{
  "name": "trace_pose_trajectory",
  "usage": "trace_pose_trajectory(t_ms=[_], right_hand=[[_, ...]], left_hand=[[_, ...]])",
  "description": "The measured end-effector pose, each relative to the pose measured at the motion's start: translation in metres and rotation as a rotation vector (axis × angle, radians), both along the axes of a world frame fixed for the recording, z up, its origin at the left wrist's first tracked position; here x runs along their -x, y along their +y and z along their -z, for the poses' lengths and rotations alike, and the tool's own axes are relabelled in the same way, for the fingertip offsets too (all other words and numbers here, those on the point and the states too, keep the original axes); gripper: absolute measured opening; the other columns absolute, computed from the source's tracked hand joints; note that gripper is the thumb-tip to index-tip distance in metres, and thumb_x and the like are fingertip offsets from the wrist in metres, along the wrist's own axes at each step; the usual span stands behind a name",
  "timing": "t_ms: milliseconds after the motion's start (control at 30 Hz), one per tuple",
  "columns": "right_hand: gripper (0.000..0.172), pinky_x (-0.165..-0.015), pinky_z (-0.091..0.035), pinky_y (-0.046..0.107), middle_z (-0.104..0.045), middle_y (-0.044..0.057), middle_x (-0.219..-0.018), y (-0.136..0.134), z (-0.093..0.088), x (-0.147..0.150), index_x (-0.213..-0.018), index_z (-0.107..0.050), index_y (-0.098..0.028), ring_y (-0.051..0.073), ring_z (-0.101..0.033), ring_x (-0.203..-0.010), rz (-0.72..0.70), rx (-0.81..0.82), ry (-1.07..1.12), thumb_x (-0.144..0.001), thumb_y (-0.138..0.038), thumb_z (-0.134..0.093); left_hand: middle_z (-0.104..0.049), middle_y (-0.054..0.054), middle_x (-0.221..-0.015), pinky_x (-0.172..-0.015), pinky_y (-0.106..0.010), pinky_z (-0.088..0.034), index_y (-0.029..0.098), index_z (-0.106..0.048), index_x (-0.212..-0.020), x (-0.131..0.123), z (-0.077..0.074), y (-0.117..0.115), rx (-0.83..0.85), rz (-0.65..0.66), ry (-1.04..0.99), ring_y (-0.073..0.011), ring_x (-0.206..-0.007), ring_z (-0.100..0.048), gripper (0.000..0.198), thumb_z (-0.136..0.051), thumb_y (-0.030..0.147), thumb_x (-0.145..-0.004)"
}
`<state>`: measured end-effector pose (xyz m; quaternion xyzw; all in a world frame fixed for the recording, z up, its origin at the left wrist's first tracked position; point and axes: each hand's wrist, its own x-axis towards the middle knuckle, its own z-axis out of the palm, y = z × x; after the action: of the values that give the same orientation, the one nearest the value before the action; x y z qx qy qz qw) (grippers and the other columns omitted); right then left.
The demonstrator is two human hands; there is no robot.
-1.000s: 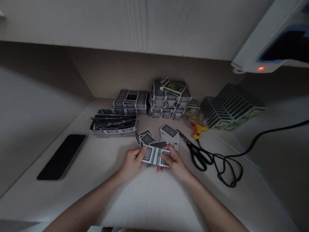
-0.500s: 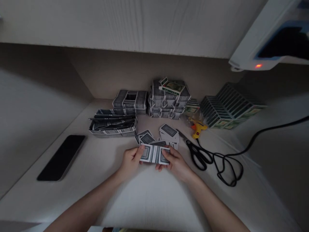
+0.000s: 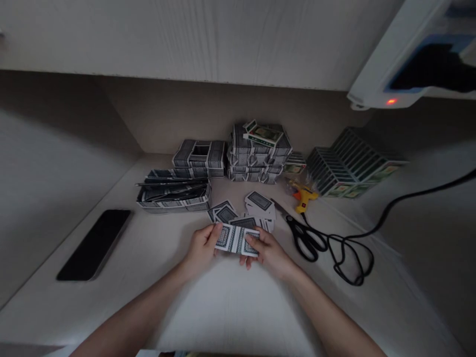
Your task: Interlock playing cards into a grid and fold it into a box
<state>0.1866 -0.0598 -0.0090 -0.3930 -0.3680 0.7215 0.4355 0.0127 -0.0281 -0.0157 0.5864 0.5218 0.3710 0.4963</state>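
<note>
Both hands hold one flat patterned card sheet (image 3: 235,239) just above the pale desk (image 3: 230,307). My left hand (image 3: 200,249) pinches its left end with the thumb on top. My right hand (image 3: 268,253) grips its right end, fingers curled over the edge. Just behind the sheet lie several loose patterned card pieces (image 3: 256,206).
A black phone (image 3: 94,244) lies at the left. A tray of flat sheets (image 3: 174,193) and stacks of folded boxes (image 3: 258,153) stand at the back. Rows of boxes (image 3: 353,166), a yellow glue gun (image 3: 304,196), black scissors (image 3: 303,237) and a black cable (image 3: 349,258) sit at the right.
The hands and the sheet have barely shifted, a little to the left; the grip is the same.
</note>
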Motion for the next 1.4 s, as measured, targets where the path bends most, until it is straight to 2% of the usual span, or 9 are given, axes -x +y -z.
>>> trace_pose_trajectory(t_ms=[200, 400, 700, 900, 1033, 1133, 1233, 1300, 1400], right_hand=[[0.039, -0.026, -0.030, 0.017, -0.060, -0.005, -0.049, -0.003, 0.002, 0.000, -0.080, -0.030, -0.023, 0.010, -0.046, -0.028, -0.081, -0.012, -0.161, -0.076, -0.058, -0.049], [0.036, -0.028, -0.018, 0.015, -0.044, -0.012, -0.042, -0.004, 0.001, 0.000, -0.078, -0.033, -0.024, 0.005, -0.030, -0.028, -0.037, -0.026, -0.230, -0.077, -0.056, -0.049], [0.039, -0.030, -0.018, 0.018, -0.038, -0.011, -0.047, -0.002, -0.003, -0.001, -0.076, -0.039, -0.023, 0.004, -0.027, -0.031, 0.027, -0.091, -0.283, -0.072, -0.058, -0.055], [0.036, -0.028, -0.022, 0.017, -0.045, -0.011, -0.040, -0.001, 0.001, -0.006, -0.083, -0.038, -0.023, 0.006, -0.032, -0.027, -0.056, -0.091, -0.319, -0.079, -0.058, -0.046], [0.035, -0.031, -0.029, 0.017, -0.052, -0.010, -0.045, 0.000, 0.000, -0.008, -0.088, -0.036, -0.022, 0.007, -0.040, -0.030, -0.047, -0.134, -0.299, -0.077, -0.049, -0.056], [0.045, -0.032, -0.030, 0.016, -0.052, -0.010, -0.055, 0.001, 0.002, -0.008, -0.093, -0.035, -0.023, 0.006, -0.040, -0.034, 0.050, -0.147, -0.318, -0.068, -0.040, -0.068], [0.056, -0.039, -0.038, 0.018, -0.056, -0.005, -0.074, 0.001, 0.005, -0.007, -0.097, -0.035, -0.023, 0.007, -0.047, -0.046, 0.162, -0.190, -0.387, -0.059, -0.032, -0.076], [0.060, -0.052, -0.045, 0.021, -0.058, -0.002, -0.084, 0.001, 0.007, -0.006, -0.099, -0.036, -0.023, 0.010, -0.054, -0.062, 0.209, -0.235, -0.442, -0.056, -0.028, -0.078], [0.057, -0.067, -0.047, 0.027, -0.058, 0.001, -0.090, 0.000, 0.007, -0.005, -0.102, -0.036, -0.023, 0.014, -0.057, -0.076, 0.207, -0.259, -0.486, -0.060, -0.025, -0.074]], left_hand=[[-0.037, 0.004, -0.036, -0.035, -0.021, -0.025, 0.017, -0.045, -0.050, -0.001, -0.002, -0.002, 0.023, -0.049, 0.055, -0.0082, -0.035, -0.034, 0.052, -0.038, 0.060, -0.079], [-0.037, 0.004, -0.037, -0.034, -0.021, -0.026, 0.017, -0.043, -0.048, -0.001, -0.006, -0.004, 0.038, -0.048, 0.062, -0.0087, -0.034, -0.036, 0.054, -0.037, 0.062, -0.078], [-0.036, 0.004, -0.036, -0.034, -0.021, -0.026, 0.017, -0.041, -0.047, 0.001, 0.000, -0.004, 0.018, -0.032, 0.057, -0.0083, -0.034, -0.036, 0.055, -0.037, 0.061, -0.079], [-0.038, 0.005, -0.037, -0.036, -0.021, -0.026, 0.017, -0.044, -0.049, 0.002, -0.001, -0.002, 0.015, -0.066, 0.030, -0.0084, -0.034, -0.036, 0.053, -0.039, 0.062, -0.078], [-0.041, 0.005, -0.040, -0.041, -0.021, -0.030, 0.017, -0.045, -0.052, 0.006, -0.001, 0.003, -0.048, -0.029, 0.035, -0.0090, -0.038, -0.040, 0.049, -0.040, 0.057, -0.080], [-0.043, 0.006, -0.044, -0.045, -0.021, -0.034, 0.017, -0.049, -0.062, 0.009, -0.001, 0.005, -0.085, 0.011, 0.047, -0.0093, -0.043, -0.043, 0.039, -0.044, 0.051, -0.081], [-0.051, 0.005, -0.058, -0.048, -0.021, -0.037, 0.017, -0.052, -0.088, 0.008, -0.001, 0.005, -0.105, 0.043, 0.056, -0.0093, -0.048, -0.046, 0.030, -0.051, 0.045, -0.078], [-0.054, 0.003, -0.071, -0.049, -0.021, -0.038, 0.017, -0.047, -0.104, 0.007, -0.001, 0.004, -0.131, 0.039, 0.080, -0.0089, -0.051, -0.048, 0.041, -0.058, 0.042, -0.073], [-0.054, 0.000, -0.085, -0.051, -0.021, -0.040, 0.019, -0.038, -0.120, 0.005, -0.004, 0.002, -0.173, 0.053, 0.118, -0.0083, -0.055, -0.049, 0.058, -0.063, 0.037, -0.070]])
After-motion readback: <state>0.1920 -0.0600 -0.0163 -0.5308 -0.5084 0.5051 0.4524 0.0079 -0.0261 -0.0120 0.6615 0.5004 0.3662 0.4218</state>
